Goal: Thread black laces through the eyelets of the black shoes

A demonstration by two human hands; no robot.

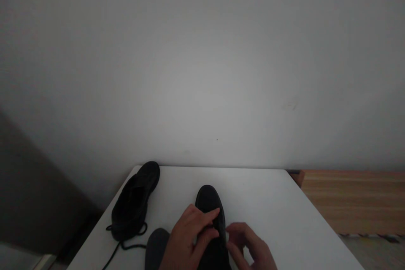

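A black shoe (208, 196) lies on the white table with its toe pointing away from me. My left hand (191, 236) reaches over it from the left, thumb and forefinger bent onto the upper behind the toe. At the shoe's right edge is my right hand (249, 245), its thumb and forefinger curled in towards the side. Whatever sits between those fingertips is too dark and small to make out. Beside my left hand lies a flat dark grey piece with a rounded end (156, 244), partly hidden by that hand.
A second black shoe (136, 202) stands at the table's far left, with a black lace (134, 246) trailing from it. The white table (262, 194) meets a pale wall (202, 71). To the right, lower down, is a wood-grain surface (348, 202).
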